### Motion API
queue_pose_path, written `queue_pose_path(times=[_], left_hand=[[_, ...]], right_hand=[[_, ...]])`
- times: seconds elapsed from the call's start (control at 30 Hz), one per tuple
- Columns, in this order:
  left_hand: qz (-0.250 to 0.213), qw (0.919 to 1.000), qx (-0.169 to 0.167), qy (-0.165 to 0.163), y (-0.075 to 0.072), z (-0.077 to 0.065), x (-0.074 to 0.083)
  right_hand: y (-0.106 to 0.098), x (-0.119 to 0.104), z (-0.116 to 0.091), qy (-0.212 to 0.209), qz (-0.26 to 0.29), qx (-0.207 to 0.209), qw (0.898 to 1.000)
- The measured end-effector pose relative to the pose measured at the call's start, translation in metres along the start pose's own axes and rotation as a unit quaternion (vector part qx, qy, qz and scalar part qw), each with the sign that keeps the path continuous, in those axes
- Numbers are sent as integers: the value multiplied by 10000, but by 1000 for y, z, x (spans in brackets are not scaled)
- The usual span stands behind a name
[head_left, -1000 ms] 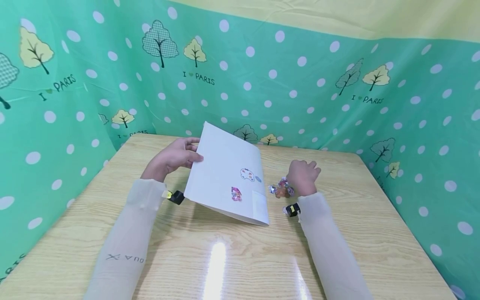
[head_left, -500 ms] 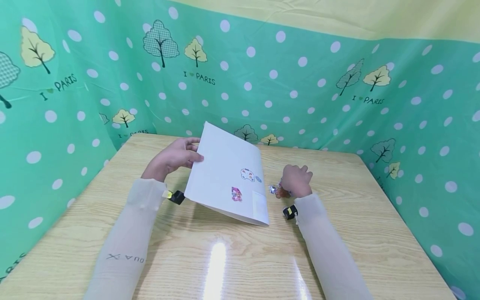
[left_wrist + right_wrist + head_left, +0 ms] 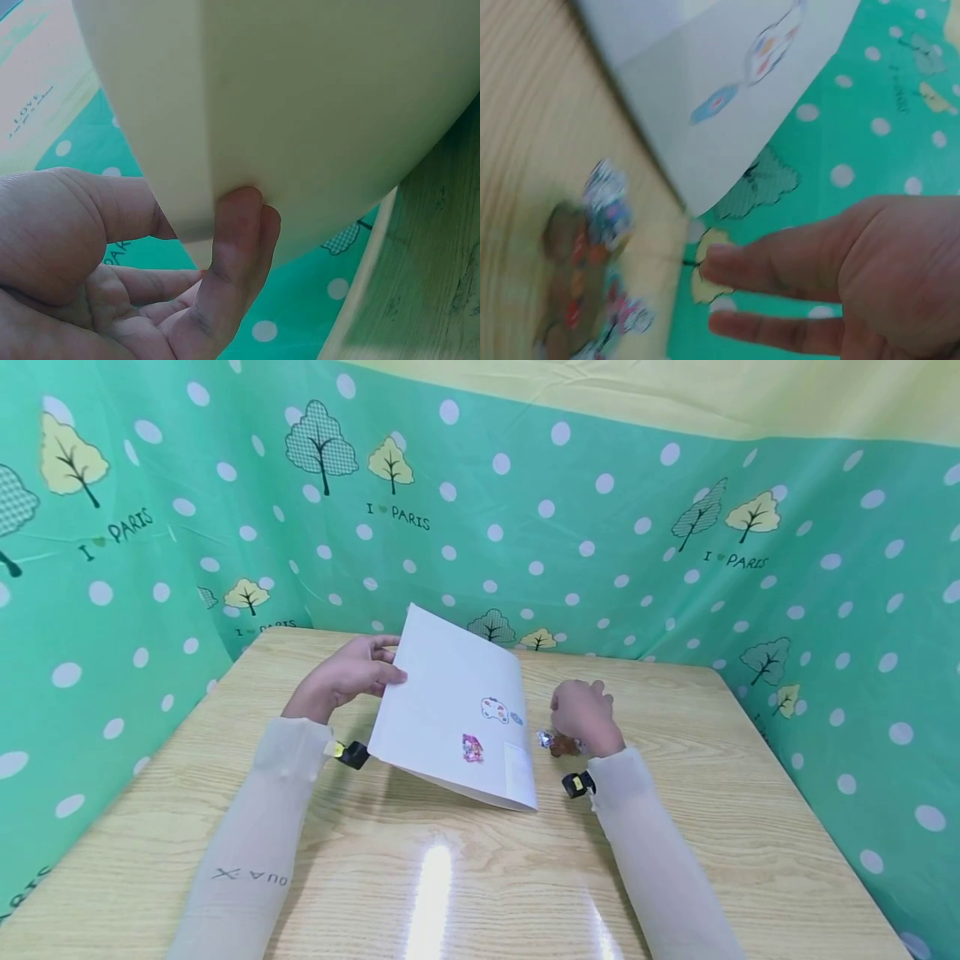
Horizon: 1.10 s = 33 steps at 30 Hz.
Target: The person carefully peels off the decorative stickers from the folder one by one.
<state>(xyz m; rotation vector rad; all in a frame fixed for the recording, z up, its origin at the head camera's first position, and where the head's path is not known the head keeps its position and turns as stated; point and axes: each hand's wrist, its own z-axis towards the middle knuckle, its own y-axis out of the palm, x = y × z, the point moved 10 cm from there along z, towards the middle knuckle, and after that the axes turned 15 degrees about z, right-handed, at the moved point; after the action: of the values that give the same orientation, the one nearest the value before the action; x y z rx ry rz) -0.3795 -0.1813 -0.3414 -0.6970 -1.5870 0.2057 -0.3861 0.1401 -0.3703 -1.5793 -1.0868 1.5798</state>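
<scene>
My left hand (image 3: 352, 675) pinches the left edge of a white paper folder (image 3: 446, 681) between thumb and fingers, holding it tilted above the table. In the left wrist view its fingers (image 3: 238, 240) press the pale underside near the fold. A pink figure (image 3: 472, 747), a white spotted shape (image 3: 495, 710) and a small blue oval (image 3: 517, 718) show on the folder's face. My right hand (image 3: 585, 714) hovers right of it over a little group of colourful cutouts, among them a brown bear-like piece (image 3: 574, 277) and a shiny silvery one (image 3: 606, 199). Nothing shows between its thumb and finger.
The wooden table (image 3: 360, 893) carries bright light reflections near its front. A green dotted curtain (image 3: 480, 527) with printed trees hangs at the back and both sides. A clear rectangular patch (image 3: 519, 770) lies at the folder's lower right corner.
My right hand has moved left over the cutouts, closer to the folder, after dipping and rising slightly. The left hand and the folder have stayed in place.
</scene>
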Motion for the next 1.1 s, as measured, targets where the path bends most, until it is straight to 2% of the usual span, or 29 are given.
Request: queue_pose_path(times=[0.3, 0.4, 0.5, 0.6, 0.83, 1.1], left_hand=[[-2, 10000, 1, -19, -1, 0, -1], [-18, 10000, 4, -20, -1, -1, 0], [-24, 10000, -12, 2, 0, -1, 0], [-44, 10000, -21, 21, 0, -1, 0], [5, 10000, -18, -13, -1, -1, 0], [-15, 10000, -15, -42, 1, -2, 3]], right_hand=[[4, -54, -23, -1115, 215, -390, 9928], [9, -71, -34, -1566, 242, -698, 9849], [16, -87, -44, -2078, 198, -999, 9729], [20, -98, -52, -2434, 81, -1136, 9632], [29, -113, -63, -2552, -134, -1340, 9575], [37, -120, -69, -2682, -437, -1346, 9529]])
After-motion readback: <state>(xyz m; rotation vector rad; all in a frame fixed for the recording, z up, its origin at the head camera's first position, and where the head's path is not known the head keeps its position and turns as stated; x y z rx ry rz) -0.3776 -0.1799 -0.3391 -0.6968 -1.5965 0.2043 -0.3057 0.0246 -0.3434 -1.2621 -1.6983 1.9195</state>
